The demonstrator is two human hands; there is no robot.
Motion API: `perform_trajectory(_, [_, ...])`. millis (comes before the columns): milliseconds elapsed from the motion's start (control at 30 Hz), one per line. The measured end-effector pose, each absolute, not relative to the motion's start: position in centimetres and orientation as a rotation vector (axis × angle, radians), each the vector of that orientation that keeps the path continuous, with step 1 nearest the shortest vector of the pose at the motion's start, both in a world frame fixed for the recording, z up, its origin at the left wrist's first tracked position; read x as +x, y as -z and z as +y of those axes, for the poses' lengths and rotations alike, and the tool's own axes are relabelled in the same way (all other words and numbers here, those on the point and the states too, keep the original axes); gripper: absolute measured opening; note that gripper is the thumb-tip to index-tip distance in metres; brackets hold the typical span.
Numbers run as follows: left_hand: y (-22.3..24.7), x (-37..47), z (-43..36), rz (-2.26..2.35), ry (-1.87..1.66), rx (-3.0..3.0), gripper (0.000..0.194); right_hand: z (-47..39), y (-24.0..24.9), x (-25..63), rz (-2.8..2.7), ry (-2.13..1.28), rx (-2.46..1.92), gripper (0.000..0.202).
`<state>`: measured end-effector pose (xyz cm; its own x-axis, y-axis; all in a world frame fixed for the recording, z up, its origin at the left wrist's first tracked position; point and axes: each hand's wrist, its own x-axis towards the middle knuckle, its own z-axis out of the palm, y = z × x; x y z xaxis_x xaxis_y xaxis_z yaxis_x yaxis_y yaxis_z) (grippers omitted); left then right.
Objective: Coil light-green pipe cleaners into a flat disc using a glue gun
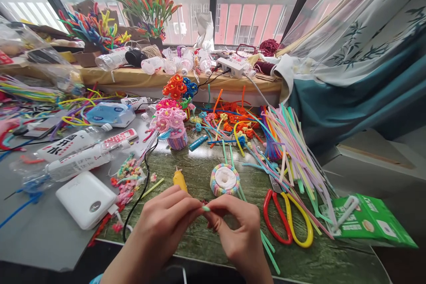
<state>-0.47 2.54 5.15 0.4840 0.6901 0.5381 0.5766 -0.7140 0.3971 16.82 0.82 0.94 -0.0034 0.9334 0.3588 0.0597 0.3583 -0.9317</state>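
Note:
Between my fingertips is a short piece of mint green pipe cleaner (206, 208), mostly hidden. My left hand (169, 219) pinches its left end, and my right hand (234, 226) pinches it from the right. Just beyond my left hand lies a yellow glue gun (179, 179), partly covered by my fingers. A round pastel pot (215, 184) wrapped in pipe cleaner, with a white filling, stands beyond my right hand. Right of that hand lie scissors (289, 219) with one red and one yellow handle. Long mint pipe cleaners (270, 248) run under my right hand.
A pot of pink pipe-cleaner flowers (176, 137) stands farther back. Bundles of pipe cleaners (293, 146) spread at the right beside a green packet (372, 219). A white power bank (87, 199), a black cable (146, 173) and plastic bottles (80, 159) lie at the left.

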Motion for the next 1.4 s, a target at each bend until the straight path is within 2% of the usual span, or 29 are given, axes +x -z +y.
perform_trajectory(367, [-4.7, -0.3, 2.3, 1.168, -1.182, 2.228, 0.012, 0.9, -0.2, 16.0, -0.955, -1.265, -0.910, 0.017])
perform_trajectory(533, [-3.9, -0.4, 1.8, 1.258, -1.095, 2.135, 0.007, 1.1, -0.1, 15.4, -0.828, -1.368, -0.834, 0.023])
perform_trajectory(600, [-3.9, -0.7, 1.8, 1.327, -1.076, 2.188, 0.011, 1.2, 0.0, 15.4, -0.859, -1.395, -0.838, 0.025])
perform_trajectory(700, [-4.3, -1.1, 2.0, 1.340, -1.016, 2.386, 0.016, 1.4, -0.3, 16.1, -1.088, -1.329, -0.929, 0.021])
perform_trajectory(800, [-4.9, -1.4, 2.2, 1.240, -0.871, 2.591, 0.018, 1.4, -0.8, 17.0, -1.392, -1.118, -1.039, 0.017])
perform_trajectory(933, [-5.1, -1.1, 2.4, 1.121, -0.797, 2.744, 0.027, 1.2, -1.3, 17.6, -1.526, -0.993, -1.039, 0.010])
perform_trajectory(1167, [-5.2, -0.4, 2.7, 1.183, -0.914, 2.546, 0.020, 1.1, -0.3, 17.4, -1.371, -0.966, -1.029, 0.013])
perform_trajectory(1400, [-4.4, 0.7, 2.8, 1.240, -1.131, 2.246, 0.019, 1.1, 0.0, 16.4, -0.938, -1.253, -0.928, 0.022])
